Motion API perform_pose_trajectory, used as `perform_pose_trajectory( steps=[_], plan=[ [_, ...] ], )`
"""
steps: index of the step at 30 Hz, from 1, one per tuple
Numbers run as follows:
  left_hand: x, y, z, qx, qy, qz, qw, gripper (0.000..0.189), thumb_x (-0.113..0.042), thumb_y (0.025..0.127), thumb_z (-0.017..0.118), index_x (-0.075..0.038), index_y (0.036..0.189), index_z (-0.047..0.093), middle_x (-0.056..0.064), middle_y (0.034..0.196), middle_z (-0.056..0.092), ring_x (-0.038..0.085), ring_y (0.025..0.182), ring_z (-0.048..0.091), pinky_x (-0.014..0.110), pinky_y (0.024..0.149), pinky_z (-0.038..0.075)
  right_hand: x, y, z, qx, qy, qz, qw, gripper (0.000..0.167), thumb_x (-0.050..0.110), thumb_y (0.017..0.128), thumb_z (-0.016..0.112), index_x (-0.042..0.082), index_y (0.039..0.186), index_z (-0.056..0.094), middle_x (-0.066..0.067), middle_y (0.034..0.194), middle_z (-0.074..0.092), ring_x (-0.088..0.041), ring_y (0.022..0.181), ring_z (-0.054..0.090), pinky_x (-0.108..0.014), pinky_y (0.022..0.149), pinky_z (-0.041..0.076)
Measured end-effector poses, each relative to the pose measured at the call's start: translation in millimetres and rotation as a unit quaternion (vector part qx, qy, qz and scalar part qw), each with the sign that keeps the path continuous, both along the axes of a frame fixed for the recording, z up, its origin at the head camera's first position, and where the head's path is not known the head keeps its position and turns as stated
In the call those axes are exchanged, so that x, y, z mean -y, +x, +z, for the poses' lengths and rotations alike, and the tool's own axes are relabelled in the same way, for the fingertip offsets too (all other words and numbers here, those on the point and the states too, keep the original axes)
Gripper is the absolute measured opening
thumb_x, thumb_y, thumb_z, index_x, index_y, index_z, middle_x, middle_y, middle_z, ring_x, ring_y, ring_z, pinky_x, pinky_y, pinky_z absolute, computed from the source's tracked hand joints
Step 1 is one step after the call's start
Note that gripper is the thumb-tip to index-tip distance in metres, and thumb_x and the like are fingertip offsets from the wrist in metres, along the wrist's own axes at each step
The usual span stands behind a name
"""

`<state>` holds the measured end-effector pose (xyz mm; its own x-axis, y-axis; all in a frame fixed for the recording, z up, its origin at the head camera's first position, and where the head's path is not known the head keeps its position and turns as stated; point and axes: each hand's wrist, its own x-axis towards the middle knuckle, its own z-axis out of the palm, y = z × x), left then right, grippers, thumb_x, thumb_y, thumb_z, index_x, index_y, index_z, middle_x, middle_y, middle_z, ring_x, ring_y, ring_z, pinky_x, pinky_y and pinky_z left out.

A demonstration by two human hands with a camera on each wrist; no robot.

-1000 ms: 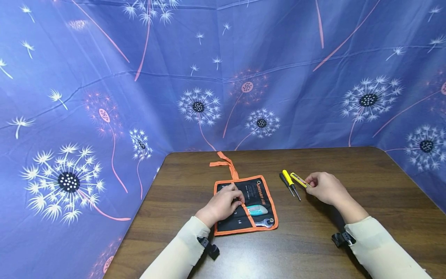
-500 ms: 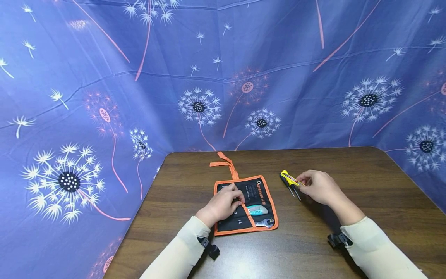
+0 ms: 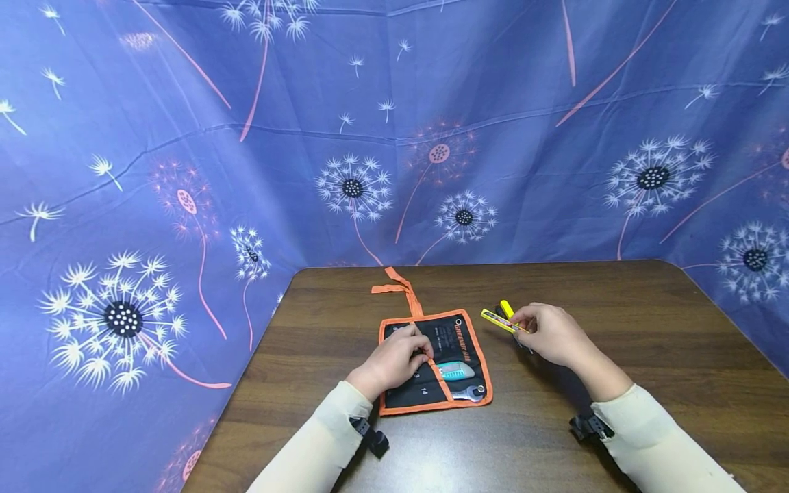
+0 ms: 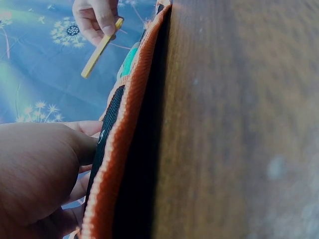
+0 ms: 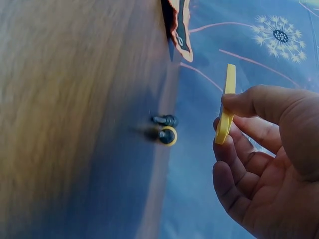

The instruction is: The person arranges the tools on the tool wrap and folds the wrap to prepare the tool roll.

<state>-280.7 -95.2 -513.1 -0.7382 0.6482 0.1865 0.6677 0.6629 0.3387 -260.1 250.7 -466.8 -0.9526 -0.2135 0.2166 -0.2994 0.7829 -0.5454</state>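
Note:
A black tool pouch point(image 3: 456, 335) with orange edging lies unrolled on the table. My left hand point(image 3: 397, 359) rests over its left half, fingertips pinching the orange edge of the pocket. From that pocket stick out a teal utility knife point(image 3: 455, 371) and an open-ended wrench point(image 3: 471, 394). Between thumb and fingers, my right hand point(image 3: 557, 335) holds a flat yellow bar point(image 5: 229, 82) with a printed strip, raised above the table just right of the pouch; its exact kind is unclear. Below it lie a yellow-handled screwdriver point(image 3: 507, 308) and a dark-handled screwdriver point(image 5: 172, 120), both partly hidden in the head view.
The brown wooden table point(image 3: 431, 452) reaches back to a blue dandelion-print cloth point(image 3: 394, 171) hanging behind and at the sides. Orange tie straps point(image 3: 409, 298) trail from the pouch's far edge.
My right hand has moved left with the yellow bar, lifting it from beside the screwdrivers and across above them toward the pouch. My left hand and the pouch have stayed put.

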Motion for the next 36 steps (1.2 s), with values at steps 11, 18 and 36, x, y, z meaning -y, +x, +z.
perform_pose_trajectory(
  steps=[11,18,36],
  plan=[
    [0.8,0.3,-2.1,0.000,0.003,-0.002,1.0000,0.011,-0.020,0.102,0.072,-0.030,0.097,0.071,-0.011,0.101,0.054,0.006,0.088,0.051,0.024,0.077,0.047,15.4,1.5,1.5,-0.015,0.000,0.026,0.9995,0.017,0.005,0.086,0.082,0.014,0.099,0.079,0.007,0.084,0.061,-0.013,0.068,0.053,-0.032,0.058,0.042],
    [0.5,2.0,-0.2,0.005,0.007,0.004,1.0000,0.011,-0.020,0.102,0.072,-0.030,0.097,0.071,-0.010,0.101,0.055,0.007,0.090,0.052,0.026,0.078,0.048,23.7,2.3,1.4,0.000,-0.004,0.031,0.9995,0.017,0.005,0.088,0.081,0.018,0.099,0.079,0.007,0.086,0.061,-0.013,0.066,0.052,-0.031,0.056,0.043],
    [0.8,2.5,0.5,0.011,0.010,0.003,0.9999,0.010,-0.019,0.103,0.070,-0.028,0.098,0.071,-0.009,0.103,0.056,0.007,0.091,0.053,0.026,0.080,0.049,36.9,3.0,1.5,0.016,0.008,0.041,0.9990,0.017,0.006,0.088,0.082,0.019,0.098,0.080,0.007,0.085,0.062,-0.016,0.070,0.053,-0.033,0.060,0.044]
  ],
)
